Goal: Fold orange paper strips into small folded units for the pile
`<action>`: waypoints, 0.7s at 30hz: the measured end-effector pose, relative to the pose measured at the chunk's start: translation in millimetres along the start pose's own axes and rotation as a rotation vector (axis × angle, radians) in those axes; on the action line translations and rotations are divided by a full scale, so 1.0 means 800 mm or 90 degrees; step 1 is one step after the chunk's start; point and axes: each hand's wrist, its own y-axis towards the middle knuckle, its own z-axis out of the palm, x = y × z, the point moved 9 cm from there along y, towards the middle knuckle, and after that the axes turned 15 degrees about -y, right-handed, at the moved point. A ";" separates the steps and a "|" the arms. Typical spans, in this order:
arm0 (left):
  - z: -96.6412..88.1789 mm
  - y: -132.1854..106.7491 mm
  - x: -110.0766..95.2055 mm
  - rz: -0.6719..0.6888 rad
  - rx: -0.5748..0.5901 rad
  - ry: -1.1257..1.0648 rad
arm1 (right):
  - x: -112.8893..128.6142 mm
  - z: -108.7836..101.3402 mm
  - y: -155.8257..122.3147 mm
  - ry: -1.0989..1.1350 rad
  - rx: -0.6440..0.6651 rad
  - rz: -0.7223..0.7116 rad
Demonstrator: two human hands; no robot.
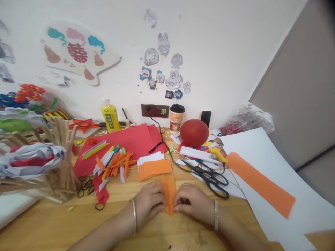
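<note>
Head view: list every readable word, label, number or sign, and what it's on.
"囍": red sign on the fan-shaped cutout on the wall.
Label on the yellow bottle: green print, too blurred to read.
Print on the paper cup: too blurred to read.
The wall stickers: cartoon figures, no legible text.
The orange paper pinched between left hand and right hand: no print.

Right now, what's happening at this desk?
A person pinches a small orange paper between both hands on the wooden table: left hand on its left edge, right hand on its right. Black scissors lie just beyond the right hand, a stack of orange sheets sits behind the paper, and a long orange strip rests on a white sheet to the right.
</note>
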 end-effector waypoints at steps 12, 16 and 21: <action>0.006 -0.003 0.027 -0.162 -0.133 0.048 | -0.007 0.000 0.006 -0.062 -0.053 0.078; 0.009 -0.001 0.028 -0.195 -0.131 0.099 | -0.006 0.000 0.005 -0.073 -0.056 0.094; 0.007 0.003 0.027 -0.282 -0.091 0.203 | -0.002 0.000 0.002 -0.086 -0.074 0.094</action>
